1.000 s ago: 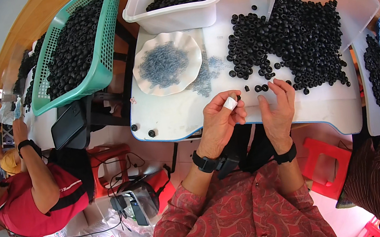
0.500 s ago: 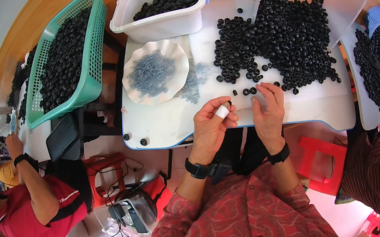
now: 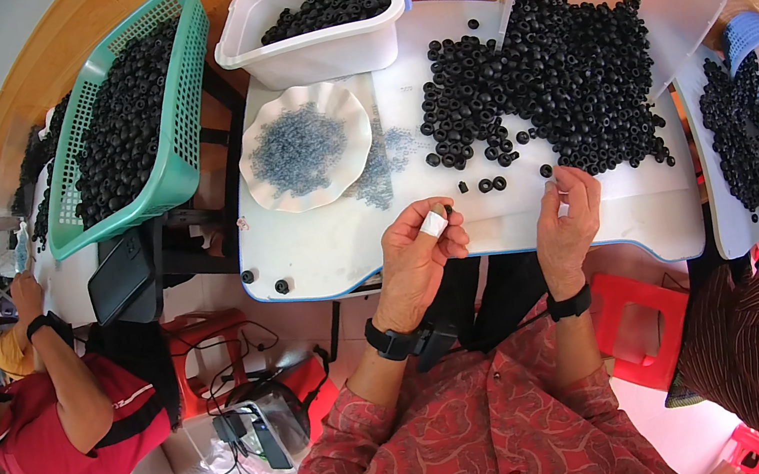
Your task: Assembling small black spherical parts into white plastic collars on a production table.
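Note:
My left hand (image 3: 415, 266) is closed above the table's front edge, with white tape round one digit. Pinched at its fingertips is a small black ring-shaped part (image 3: 449, 209), mostly hidden by the fingers. My right hand (image 3: 569, 229) is to the right over the table, fingers bent and a little apart, with nothing visible between them. A single black ring (image 3: 546, 171) lies just beyond its fingertips. Two more black rings (image 3: 492, 185) and a tiny black piece lie between the hands. Behind them spreads a large heap of black rings (image 3: 577, 90).
A scalloped white plate (image 3: 362, 164) holds small clear bluish pieces, some spilled beside it. A white tub (image 3: 318, 60) and a green basket (image 3: 194, 133) hold more black parts. A clear bin (image 3: 680, 11) lies tipped behind the heap. People sit at left (image 3: 77, 422) and right (image 3: 754, 344).
My right hand has moved right, away from the left hand, toward the lone ring. My left hand has stayed nearly in place with its small black part. The view has shifted slightly.

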Demonstrator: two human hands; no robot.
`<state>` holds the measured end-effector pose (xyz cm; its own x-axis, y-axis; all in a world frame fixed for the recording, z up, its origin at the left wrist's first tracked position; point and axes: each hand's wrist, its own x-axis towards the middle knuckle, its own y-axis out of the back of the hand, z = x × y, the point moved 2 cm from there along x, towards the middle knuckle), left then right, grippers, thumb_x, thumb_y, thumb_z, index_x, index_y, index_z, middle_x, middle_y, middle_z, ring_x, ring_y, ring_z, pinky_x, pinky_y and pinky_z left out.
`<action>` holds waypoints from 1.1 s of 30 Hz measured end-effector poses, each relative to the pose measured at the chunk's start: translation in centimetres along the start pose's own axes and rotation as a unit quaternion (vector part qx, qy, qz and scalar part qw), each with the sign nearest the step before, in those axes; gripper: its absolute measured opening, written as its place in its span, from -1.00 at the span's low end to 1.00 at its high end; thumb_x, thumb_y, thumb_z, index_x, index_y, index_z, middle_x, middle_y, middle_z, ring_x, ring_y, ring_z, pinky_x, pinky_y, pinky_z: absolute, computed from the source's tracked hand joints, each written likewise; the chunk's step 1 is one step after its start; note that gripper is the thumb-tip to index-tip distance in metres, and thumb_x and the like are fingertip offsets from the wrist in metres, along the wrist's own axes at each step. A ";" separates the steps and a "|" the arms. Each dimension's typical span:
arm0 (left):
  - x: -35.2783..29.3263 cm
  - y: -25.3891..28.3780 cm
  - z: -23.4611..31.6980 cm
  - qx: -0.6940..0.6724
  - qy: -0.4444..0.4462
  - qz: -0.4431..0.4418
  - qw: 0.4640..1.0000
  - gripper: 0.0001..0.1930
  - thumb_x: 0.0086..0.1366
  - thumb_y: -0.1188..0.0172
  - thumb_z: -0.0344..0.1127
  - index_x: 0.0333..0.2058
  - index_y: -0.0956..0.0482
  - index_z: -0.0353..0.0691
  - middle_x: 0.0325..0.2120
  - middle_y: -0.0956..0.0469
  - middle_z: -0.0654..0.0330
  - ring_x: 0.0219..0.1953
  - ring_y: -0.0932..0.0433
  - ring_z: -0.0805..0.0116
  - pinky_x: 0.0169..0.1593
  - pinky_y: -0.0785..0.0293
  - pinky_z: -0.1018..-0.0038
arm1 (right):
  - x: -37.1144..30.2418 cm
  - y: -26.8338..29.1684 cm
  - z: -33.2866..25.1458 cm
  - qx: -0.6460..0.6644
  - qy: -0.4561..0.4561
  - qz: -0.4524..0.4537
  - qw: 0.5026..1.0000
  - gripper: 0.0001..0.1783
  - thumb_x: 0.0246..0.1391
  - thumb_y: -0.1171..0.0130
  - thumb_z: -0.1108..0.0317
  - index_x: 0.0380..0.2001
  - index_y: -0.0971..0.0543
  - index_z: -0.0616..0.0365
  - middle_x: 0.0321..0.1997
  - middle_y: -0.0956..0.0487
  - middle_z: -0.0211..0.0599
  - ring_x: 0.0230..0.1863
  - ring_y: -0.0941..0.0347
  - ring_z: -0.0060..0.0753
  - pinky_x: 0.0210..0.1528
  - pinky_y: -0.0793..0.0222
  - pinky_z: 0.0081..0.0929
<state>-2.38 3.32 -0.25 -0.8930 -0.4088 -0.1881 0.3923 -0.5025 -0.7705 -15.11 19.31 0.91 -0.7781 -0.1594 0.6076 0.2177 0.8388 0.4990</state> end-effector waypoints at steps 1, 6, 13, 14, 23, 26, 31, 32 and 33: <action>0.0 0.0 -0.1 -0.001 0.001 -0.001 1.000 -0.82 0.39 -0.14 -0.42 -0.09 -0.54 -0.35 -0.28 -0.58 0.14 -0.39 -0.58 0.43 -0.36 -0.54 0.57 | 0.2 0.1 0.5 -0.018 -0.002 -0.002 1.000 -0.68 0.00 -0.21 0.65 -0.11 -0.57 0.26 -0.07 -0.45 -0.07 -0.10 -0.47 -0.12 -0.14 -0.47 -0.31; 0.0 0.3 -0.2 0.022 -0.005 -0.002 1.000 -0.80 0.39 -0.13 -0.43 -0.06 -0.54 -0.35 -0.24 -0.59 0.10 -0.34 -0.60 0.41 -0.32 -0.57 0.55 | 0.8 0.1 0.6 -0.084 -0.010 -0.039 0.996 -0.68 0.03 -0.28 0.51 -0.10 -0.59 0.26 -0.10 -0.41 -0.10 -0.11 -0.41 -0.15 -0.15 -0.43 -0.29; 0.0 0.3 -0.2 0.028 -0.005 -0.002 1.000 -0.79 0.40 -0.12 -0.43 -0.05 -0.54 -0.35 -0.24 -0.59 0.10 -0.35 -0.60 0.42 -0.32 -0.57 0.55 | 0.9 -0.1 0.1 -0.112 0.005 -0.054 0.992 -0.76 0.04 -0.29 0.48 -0.18 -0.60 0.25 -0.12 -0.41 -0.15 -0.11 -0.41 -0.14 -0.16 -0.43 -0.30; -0.1 0.3 -0.2 0.028 -0.006 -0.002 1.000 -0.79 0.40 -0.11 -0.43 -0.04 -0.53 -0.36 -0.25 -0.59 0.09 -0.35 -0.61 0.40 -0.31 -0.60 0.52 | 0.8 -0.2 0.2 -0.112 0.005 -0.055 0.992 -0.76 0.04 -0.29 0.48 -0.18 -0.60 0.25 -0.12 -0.41 -0.15 -0.11 -0.41 -0.14 -0.16 -0.43 -0.30; -0.4 0.0 -0.2 0.030 -0.001 0.003 1.000 -0.77 0.41 -0.12 -0.41 -0.03 -0.53 -0.38 -0.26 -0.59 0.09 -0.37 -0.61 0.42 -0.32 -0.59 0.55 | -0.3 -0.4 -1.7 0.103 -0.031 -0.083 0.991 -0.75 0.04 -0.28 0.62 -0.17 -0.56 0.28 -0.25 -0.56 -0.27 -0.47 -0.49 -0.58 -0.44 -0.43 -0.65; -0.5 -0.3 -0.4 0.022 0.004 0.001 1.000 -0.77 0.41 -0.12 -0.41 -0.03 -0.53 -0.38 -0.27 -0.59 0.09 -0.37 -0.61 0.42 -0.32 -0.59 0.54 | -1.0 -0.6 -2.3 0.297 -0.169 -0.131 0.931 -0.76 0.06 -0.28 0.61 -0.16 -0.56 0.30 -0.36 -0.59 -0.38 -0.41 -0.49 -0.65 -0.40 -0.40 -0.68; -0.7 -0.3 -0.3 0.020 0.000 0.002 1.000 -0.77 0.41 -0.12 -0.40 -0.03 -0.53 -0.38 -0.27 -0.59 0.10 -0.36 -0.60 0.43 -0.32 -0.58 0.55 | -1.3 -0.5 -4.0 0.344 -0.215 -0.192 0.894 -0.72 0.08 -0.27 0.61 -0.09 -0.58 0.30 -0.35 -0.59 -0.42 -0.37 -0.48 -0.70 -0.34 -0.40 -0.71; -0.7 -0.5 -0.2 0.015 0.002 -0.005 1.000 -0.77 0.41 -0.11 -0.40 -0.03 -0.54 -0.38 -0.27 -0.59 0.10 -0.36 -0.60 0.44 -0.32 -0.58 0.56 | -1.3 -0.5 -4.2 0.345 -0.216 -0.194 0.893 -0.72 0.08 -0.27 0.61 -0.09 -0.58 0.30 -0.35 -0.59 -0.42 -0.37 -0.48 -0.70 -0.34 -0.40 -0.71; -0.7 -0.5 -0.2 0.011 0.003 -0.012 1.000 -0.76 0.41 -0.11 -0.40 -0.02 -0.54 -0.38 -0.27 -0.59 0.10 -0.36 -0.60 0.44 -0.32 -0.58 0.56 | -1.4 -0.5 -4.5 0.342 -0.203 -0.202 0.895 -0.69 0.09 -0.27 0.60 -0.06 -0.58 0.27 -0.31 -0.58 -0.41 -0.37 -0.49 -0.69 -0.34 -0.40 -0.70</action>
<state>-1.95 3.98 0.13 -0.9035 -0.3919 -0.1736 0.3754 -0.5281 -0.7617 -11.48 16.78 2.59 -0.8917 -0.4368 0.1190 -0.4342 0.8995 0.0479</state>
